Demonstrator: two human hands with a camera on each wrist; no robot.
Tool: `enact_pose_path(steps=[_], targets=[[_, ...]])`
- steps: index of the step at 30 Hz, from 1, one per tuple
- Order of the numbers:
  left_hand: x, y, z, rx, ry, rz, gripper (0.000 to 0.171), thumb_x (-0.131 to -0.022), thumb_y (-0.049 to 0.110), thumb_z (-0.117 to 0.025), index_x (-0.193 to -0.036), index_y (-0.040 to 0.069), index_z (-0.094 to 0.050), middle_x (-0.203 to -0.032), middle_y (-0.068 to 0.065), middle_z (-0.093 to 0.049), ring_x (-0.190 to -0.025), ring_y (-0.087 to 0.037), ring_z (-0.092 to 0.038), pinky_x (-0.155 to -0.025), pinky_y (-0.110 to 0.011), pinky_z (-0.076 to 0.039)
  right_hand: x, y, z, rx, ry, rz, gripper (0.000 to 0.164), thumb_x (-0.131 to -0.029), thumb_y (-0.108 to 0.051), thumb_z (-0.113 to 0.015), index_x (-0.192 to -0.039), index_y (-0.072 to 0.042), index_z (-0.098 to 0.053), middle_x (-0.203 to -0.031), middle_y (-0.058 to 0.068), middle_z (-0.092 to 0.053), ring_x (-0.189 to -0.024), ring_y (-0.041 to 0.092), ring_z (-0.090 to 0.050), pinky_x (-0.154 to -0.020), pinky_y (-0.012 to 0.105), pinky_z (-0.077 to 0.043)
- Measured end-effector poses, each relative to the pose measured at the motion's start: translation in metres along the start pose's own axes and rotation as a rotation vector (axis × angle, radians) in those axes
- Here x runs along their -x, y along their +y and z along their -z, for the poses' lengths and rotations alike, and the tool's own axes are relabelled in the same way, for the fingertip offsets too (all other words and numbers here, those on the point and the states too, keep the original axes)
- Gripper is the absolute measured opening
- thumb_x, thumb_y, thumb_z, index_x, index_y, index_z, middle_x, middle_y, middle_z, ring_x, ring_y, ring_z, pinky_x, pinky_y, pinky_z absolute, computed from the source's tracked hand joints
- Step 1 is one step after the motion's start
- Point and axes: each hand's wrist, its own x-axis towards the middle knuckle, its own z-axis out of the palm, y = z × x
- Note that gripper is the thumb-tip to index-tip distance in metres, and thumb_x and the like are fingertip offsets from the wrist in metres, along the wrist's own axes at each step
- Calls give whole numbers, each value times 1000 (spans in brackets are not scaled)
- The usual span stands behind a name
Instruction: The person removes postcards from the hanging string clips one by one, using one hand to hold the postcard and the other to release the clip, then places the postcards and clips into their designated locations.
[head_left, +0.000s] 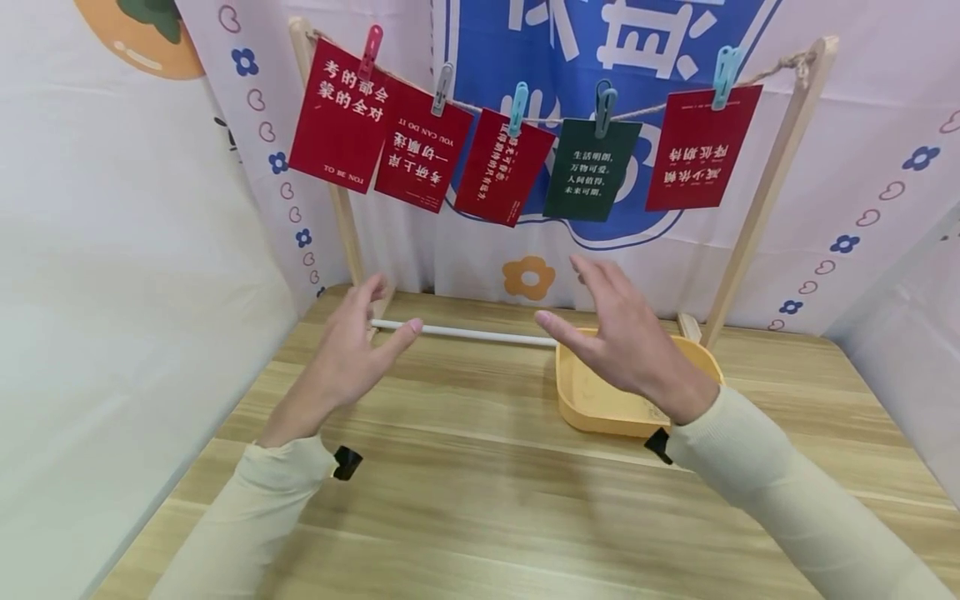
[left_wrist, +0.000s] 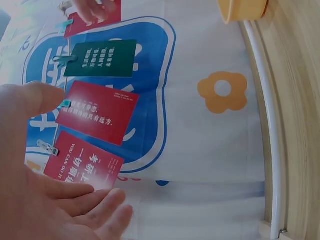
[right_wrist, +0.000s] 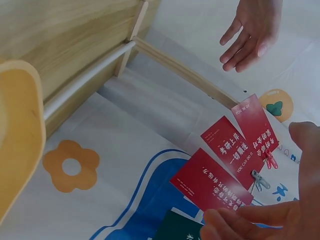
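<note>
My left hand [head_left: 347, 357] hovers over the left side of the table, fingers loosely extended and holding nothing. The right hand [head_left: 636, 340] is held in the air over the yellow tray [head_left: 600, 423], thumb apart from the fingers, palm empty. Above both hands, a twine line carries several red cards, among them the leftmost red card [head_left: 333, 129] and the rightmost red card [head_left: 697, 187], plus one dark green card [head_left: 588, 196]. Each hangs from a small clothespin, such as the pink clothespin [head_left: 370, 52] and the grey clothespin [head_left: 442, 89].
The twine runs between two wooden posts, the left post [head_left: 347, 233] and the right post [head_left: 765, 200]. A white rod [head_left: 480, 335] lies low along the back of the wooden table [head_left: 450, 500]. Behind hangs a printed cloth [head_left: 465, 262] with an orange flower.
</note>
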Motion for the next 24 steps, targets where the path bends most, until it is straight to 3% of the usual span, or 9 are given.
enact_pose_path(steps=[8, 14, 24], targets=[[-5, 0, 7, 27, 144, -52, 76, -102, 37, -67, -160, -1, -35, -161, -23, -47, -148, -44, -46, -122, -62, -40, -17, -13, 3, -3, 116, 146, 78, -98, -44, -72, -159, -7, -42, -154, 16, -52, -139, 32, -53, -111, 61, -53], [-11, 0, 16, 63, 232, -73, 68, -103, 34, -66, -156, 0, -42, -158, -22, -52, -148, -41, -48, -124, -59, -39, -31, -24, 7, -17, 165, 248, 71, -97, -38, -75, -154, -6, -49, -144, 15, -59, -132, 30, -57, -110, 58, -54], [-21, -5, 28, 129, 346, -72, 56, -101, 25, -68, -146, -3, -52, -146, -21, -63, -139, -38, -59, -120, -51, -46, -53, -43, 17, -26, 207, 292, 68, -95, -42, -78, -149, -7, -56, -139, 12, -65, -127, 26, -61, -110, 50, -56]])
